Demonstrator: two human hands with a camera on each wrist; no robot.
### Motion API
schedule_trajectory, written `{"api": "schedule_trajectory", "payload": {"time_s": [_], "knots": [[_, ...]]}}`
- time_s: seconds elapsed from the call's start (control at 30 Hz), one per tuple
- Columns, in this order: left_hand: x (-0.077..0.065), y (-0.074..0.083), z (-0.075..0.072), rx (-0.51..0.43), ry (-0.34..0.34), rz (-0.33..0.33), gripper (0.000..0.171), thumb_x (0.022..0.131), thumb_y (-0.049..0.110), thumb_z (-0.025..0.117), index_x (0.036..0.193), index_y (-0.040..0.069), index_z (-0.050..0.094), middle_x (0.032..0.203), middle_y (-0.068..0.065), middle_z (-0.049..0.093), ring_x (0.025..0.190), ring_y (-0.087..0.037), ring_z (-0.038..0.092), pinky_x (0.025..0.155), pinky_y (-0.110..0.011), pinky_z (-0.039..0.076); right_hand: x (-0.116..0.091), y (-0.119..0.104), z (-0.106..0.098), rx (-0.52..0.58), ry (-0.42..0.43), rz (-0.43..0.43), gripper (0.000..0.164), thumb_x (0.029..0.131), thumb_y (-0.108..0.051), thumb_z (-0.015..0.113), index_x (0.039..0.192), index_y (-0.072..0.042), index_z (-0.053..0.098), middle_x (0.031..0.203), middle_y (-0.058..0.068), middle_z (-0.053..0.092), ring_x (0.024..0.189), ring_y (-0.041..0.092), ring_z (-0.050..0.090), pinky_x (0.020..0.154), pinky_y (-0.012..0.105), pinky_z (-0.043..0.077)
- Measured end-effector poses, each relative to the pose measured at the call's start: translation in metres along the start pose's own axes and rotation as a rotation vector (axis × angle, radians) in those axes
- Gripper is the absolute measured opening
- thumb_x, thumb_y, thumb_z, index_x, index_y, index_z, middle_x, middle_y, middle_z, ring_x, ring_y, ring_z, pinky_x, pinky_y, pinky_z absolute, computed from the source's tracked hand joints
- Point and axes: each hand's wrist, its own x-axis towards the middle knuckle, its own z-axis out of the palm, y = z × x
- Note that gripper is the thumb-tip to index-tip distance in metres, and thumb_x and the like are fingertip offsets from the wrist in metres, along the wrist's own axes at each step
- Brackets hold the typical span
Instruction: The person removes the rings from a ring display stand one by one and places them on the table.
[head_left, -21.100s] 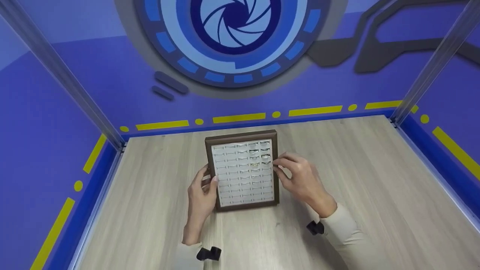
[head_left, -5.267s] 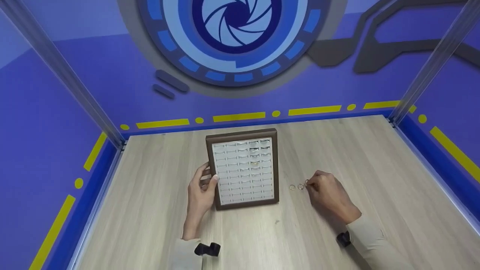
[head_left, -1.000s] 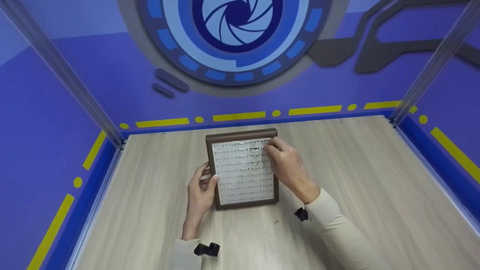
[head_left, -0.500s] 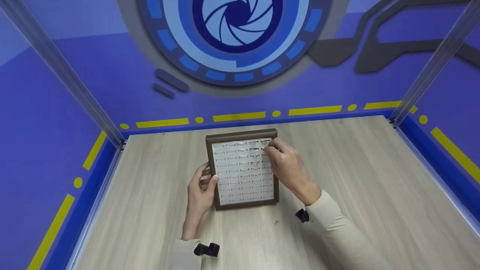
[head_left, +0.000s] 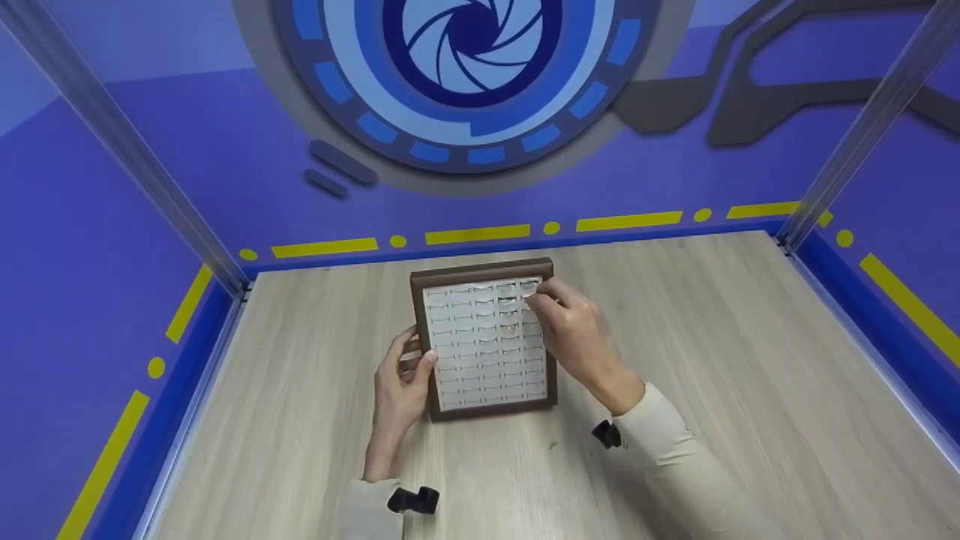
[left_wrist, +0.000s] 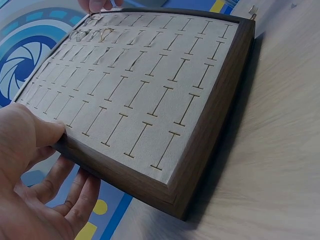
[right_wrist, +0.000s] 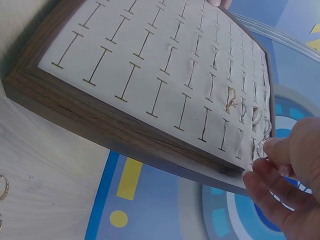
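Purple-blue wall panels (head_left: 180, 142) on three sides, metal corner posts (head_left: 135, 150), yellow dashes and dots (head_left: 478, 235) along the bottom, big blue-and-white aperture graphic (head_left: 472, 135) on the back one. Below it, a pale wood-grain table (head_left: 292, 420). On that, near the middle, a rectangular ring display tray with a brown wood-look frame and white padded slotted insert (head_left: 469, 356), tilted so its face points up at the wearer; what props it at the back is hidden. Five columns of slots. Left hand (head_left: 403, 390) grips the tray's left edge, thumb on the front, fingers curled behind. Right hand (head_left: 581, 337) is at the upper right corner, thumb and fingertips nearly together, pinching a small silver-coloured ring (right_wrist: 258, 148) at a slot near the top of the right-hand column; can't tell how deep it's seated. Next column over has silver-coloured rings (right_wrist: 257, 117) in its upper slots, and a gold-coloured ring with a decorated top (right_wrist: 231, 103) just below those. Two thin metal rings (right_wrist: 5, 188), partly cut off by the right wrist view, lie on the table apart from the tray. Beige sleeves (head_left: 660, 431), black wrist devices (head_left: 414, 500) on both arms.
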Motion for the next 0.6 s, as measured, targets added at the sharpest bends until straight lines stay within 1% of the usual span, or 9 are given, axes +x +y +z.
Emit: {"api": "schedule_trajectory", "payload": {"time_s": [0.23,0.5,0.6], "knots": [[0.001,-0.003,0.0,-0.008,-0.005,0.001,0.05,0.104,0.01,0.069,0.152,0.012,0.056,0.128,-0.016,0.07,0.107,-0.03,0.073,0.093,-0.045,0.061,-0.003,-0.001,-0.006,0.002,-0.008,-0.006,0.015,0.089,0.011,0.079,0.097,-0.002,0.077,0.097,0.008,0.068,0.083,0.022,0.069,0.072,0.033,0.062],[0.0,-0.002,0.001,-0.009,-0.005,-0.016,0.05,0.105,0.012,0.069,0.153,0.012,0.056,0.128,-0.015,0.069,0.108,-0.029,0.073,0.094,-0.045,0.062,-0.007,0.002,-0.013,0.038,-0.015,-0.017,0.015,0.089,0.011,0.079,0.098,-0.002,0.078,0.096,0.008,0.067,0.08,0.02,0.07,0.068,0.031,0.062],[0.0,-0.003,0.001,-0.015,-0.005,-0.012,0.049,0.104,0.011,0.069,0.152,0.012,0.057,0.127,-0.016,0.07,0.108,-0.029,0.073,0.093,-0.044,0.062,-0.009,0.003,-0.015,0.051,-0.01,-0.02,0.017,0.087,0.012,0.081,0.097,-0.001,0.079,0.096,0.008,0.067,0.08,0.021,0.071,0.068,0.03,0.062]]}}
